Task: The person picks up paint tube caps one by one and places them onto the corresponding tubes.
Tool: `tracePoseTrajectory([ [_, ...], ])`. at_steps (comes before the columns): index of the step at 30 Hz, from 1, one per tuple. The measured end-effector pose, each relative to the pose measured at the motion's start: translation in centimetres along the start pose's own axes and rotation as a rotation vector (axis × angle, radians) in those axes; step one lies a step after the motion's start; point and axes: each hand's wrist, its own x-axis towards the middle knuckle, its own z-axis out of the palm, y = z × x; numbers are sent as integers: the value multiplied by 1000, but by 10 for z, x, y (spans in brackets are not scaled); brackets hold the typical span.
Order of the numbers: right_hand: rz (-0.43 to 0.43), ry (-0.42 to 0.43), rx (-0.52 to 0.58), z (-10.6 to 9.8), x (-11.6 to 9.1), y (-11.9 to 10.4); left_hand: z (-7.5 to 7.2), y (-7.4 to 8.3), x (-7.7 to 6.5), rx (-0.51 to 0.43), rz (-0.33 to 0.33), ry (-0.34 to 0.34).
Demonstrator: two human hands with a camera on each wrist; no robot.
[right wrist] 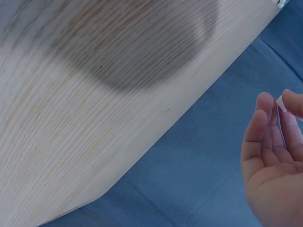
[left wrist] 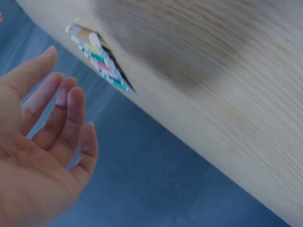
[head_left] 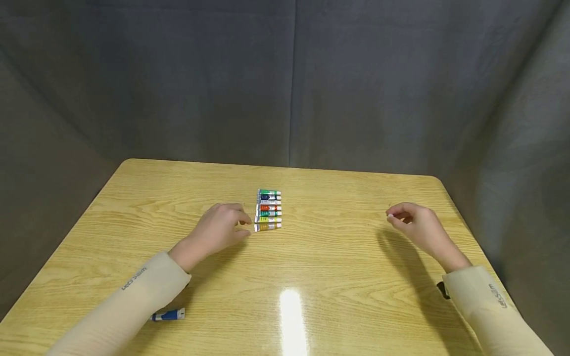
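Several small paint tubes [head_left: 269, 208] lie side by side in a column on the table, their white caps to the right. The nearest is an ochre tube [head_left: 268, 227]; above it come yellow, green, red and other colours. My left hand [head_left: 221, 227] hovers at the left ends of the tubes, fingers loosely bent with nothing in them, as the left wrist view [left wrist: 52, 137] also shows. Far to the right, my right hand [head_left: 420, 227] pinches a small white piece [right wrist: 281, 104], possibly a tube cap, between thumb and fingers above the table.
A blue tube [head_left: 169, 315] lies near the front left of the wooden table [head_left: 338, 277], partly hidden by my left sleeve [head_left: 133, 291]. Dark cloth [head_left: 205, 84] hangs behind the table and along its sides.
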Motion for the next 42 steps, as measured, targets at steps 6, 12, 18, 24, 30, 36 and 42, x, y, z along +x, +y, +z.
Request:
tracePoseTrajectory([
  [6, -52, 30, 21, 4, 0, -9, -17, -9, -27, -26, -25, -9],
  [12, -83, 25, 58, 11, -3, -16, -27, -21, -60, -84, -34, -59],
  [18, -140, 46, 72, 18, -6, -20, -34, -38, -91, -236, -28, -217],
  [24, -165, 56, 76, 21, -9, -25, -31, -50, -112, -412, -36, -344],
  [30, -163, 47, 81, 23, -11, -28, -28, -56, -129, -532, -51, -420],
  [36, -159, 40, 79, 23, -11, -30, -30, -57, -138, -534, -65, -481],
  [42, -165, 45, 74, 23, -11, -31, -28, -57, -143, -537, -65, -516],
])
